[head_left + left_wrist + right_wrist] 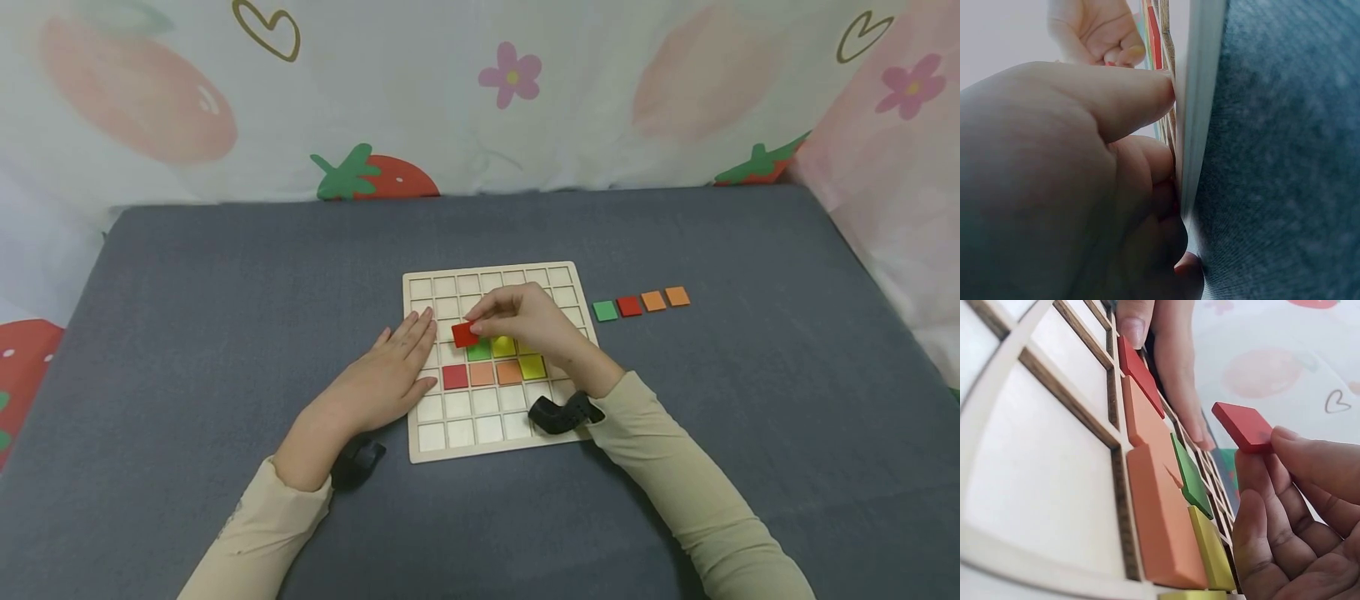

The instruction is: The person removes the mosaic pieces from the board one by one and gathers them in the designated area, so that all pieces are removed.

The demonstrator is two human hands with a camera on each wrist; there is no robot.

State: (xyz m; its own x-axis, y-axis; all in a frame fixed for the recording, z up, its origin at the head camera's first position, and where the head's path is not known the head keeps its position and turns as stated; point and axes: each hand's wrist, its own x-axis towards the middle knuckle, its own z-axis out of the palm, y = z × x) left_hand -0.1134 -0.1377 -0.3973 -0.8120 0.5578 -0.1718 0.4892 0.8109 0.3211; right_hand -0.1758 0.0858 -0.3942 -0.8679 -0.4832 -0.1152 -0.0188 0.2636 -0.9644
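Note:
A pale wooden grid board (pixel 465 450) lies on the table. My right hand (pixel 528 317) pinches a red square tile (pixel 464 335) between thumb and fingers; in the right wrist view the tile (pixel 1244 427) is held off the board. With fingers extended, my left hand (pixel 378 379) rests on the board's left edge. In one row sit a red tile (pixel 454 377), two orange tiles (pixel 482 374) and a yellow tile (pixel 532 367). Above them are a green tile (pixel 478 350) and a yellow tile (pixel 503 347); my right hand partly hides more yellow beside these.
Right of the board, a line of loose tiles holds a green one (pixel 605 311), a red one (pixel 629 306) and two orange ones (pixel 653 301). A grey cloth (pixel 750 400) covers the table. A printed curtain (pixel 570 142) hangs behind it.

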